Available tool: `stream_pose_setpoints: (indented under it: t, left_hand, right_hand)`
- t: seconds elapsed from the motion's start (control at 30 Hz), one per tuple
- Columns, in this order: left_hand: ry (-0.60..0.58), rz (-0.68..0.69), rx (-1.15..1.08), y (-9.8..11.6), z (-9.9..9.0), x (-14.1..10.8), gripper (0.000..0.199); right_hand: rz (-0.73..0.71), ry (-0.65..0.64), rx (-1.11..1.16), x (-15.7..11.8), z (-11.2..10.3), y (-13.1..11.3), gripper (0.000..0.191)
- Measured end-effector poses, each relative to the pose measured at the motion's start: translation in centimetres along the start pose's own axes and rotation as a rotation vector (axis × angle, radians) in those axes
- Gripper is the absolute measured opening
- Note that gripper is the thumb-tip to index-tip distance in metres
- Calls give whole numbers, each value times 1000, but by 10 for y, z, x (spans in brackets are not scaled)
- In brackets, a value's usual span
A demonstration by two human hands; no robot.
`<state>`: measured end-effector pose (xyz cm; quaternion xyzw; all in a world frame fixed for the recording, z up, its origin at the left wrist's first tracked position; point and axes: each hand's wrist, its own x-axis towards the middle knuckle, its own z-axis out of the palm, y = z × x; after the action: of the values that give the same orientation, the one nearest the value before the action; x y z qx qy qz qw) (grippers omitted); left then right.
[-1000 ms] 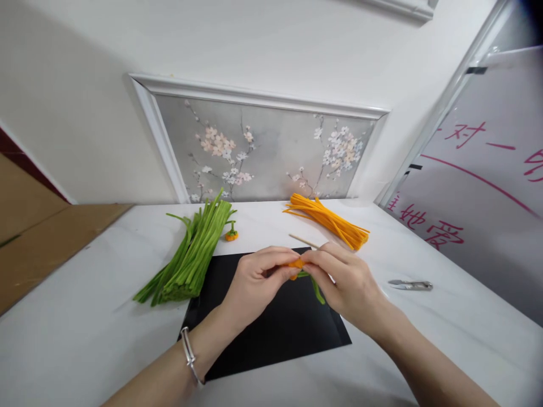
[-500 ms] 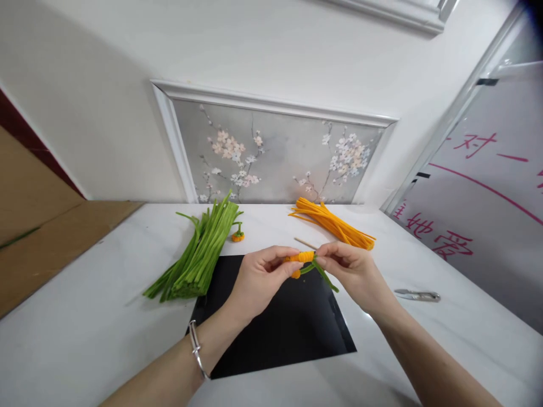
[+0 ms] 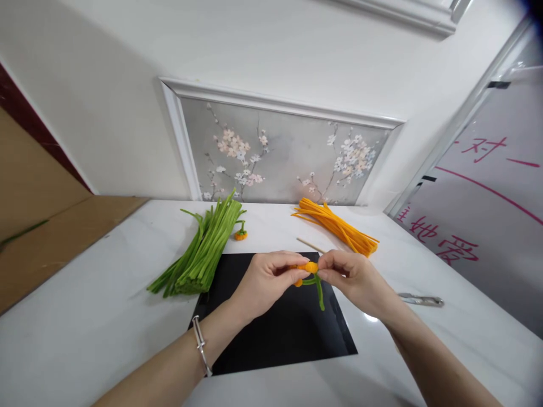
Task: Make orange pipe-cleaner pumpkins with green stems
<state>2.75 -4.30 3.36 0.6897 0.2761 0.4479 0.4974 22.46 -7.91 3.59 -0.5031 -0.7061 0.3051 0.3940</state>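
Observation:
Above the far part of a black mat (image 3: pixel 280 328), an orange coiled pipe cleaner piece (image 3: pixel 311 267) is pinched between both hands. My left hand (image 3: pixel 271 282) wears a silver bangle at the wrist and grips the piece's left side with thumb and fingers. At its right end, the thumb and fingertips of my right hand (image 3: pixel 350 277) close on it. Green pipe cleaner stems (image 3: pixel 319 294) hang below the piece, between the hands. A small orange bit also shows under the left fingertips. The fingers hide part of the piece.
A thick bundle of green pipe cleaners (image 3: pixel 207 246) lies left, beside a small orange-and-green piece (image 3: pixel 241 233). Behind my right hand are orange pipe cleaners (image 3: pixel 339 226) and a thin wooden stick (image 3: pixel 310 245). Small metal snips (image 3: pixel 424 300) lie right, partly behind my forearm. Cardboard (image 3: pixel 76 232) stands far left.
Both hands have come slightly lower with the orange piece. The green stem now hangs nearly straight down rather than slanting right. The view has shifted a little.

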Motion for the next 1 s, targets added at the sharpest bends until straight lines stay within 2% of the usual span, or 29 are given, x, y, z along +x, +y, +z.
stream_pose_setpoints:
  t: [0.1, 0.17, 0.23, 0.43, 0.6, 0.77, 0.87, 0.93, 1.0]
  left_hand:
    - [4, 18, 10, 0, 0, 0, 16]
    - [-5, 30, 19, -1, 0, 0, 16]
    - [-10, 38, 21, -2, 0, 0, 17]
    - [63, 34, -12, -3, 2, 0, 18]
    - [56, 70, 57, -2, 2, -1, 17]
    - [30, 46, 27, -5, 2, -2, 20]
    - [6, 27, -16, -3, 1, -1, 30]
    - [23, 0, -68, 0, -1, 1, 36]
    - [52, -22, -88, 2, -3, 2, 31]
  right_hand:
    - [7, 23, -36, 1, 2, 0, 10]
    - [6, 40, -3, 1, 4, -1, 4]
    - [-1, 52, 35, 1, 5, -2, 8]
    - [10, -43, 43, 0, 3, -4, 11]
    - [22, -32, 83, -1, 7, -3, 11]
    - [14, 14, 151, -1, 8, -4, 15]
    - [14, 32, 139, -1, 3, -3, 16]
    - [27, 45, 154, -1, -1, -2, 17]
    - [29, 56, 167, 0, -3, 0, 17]
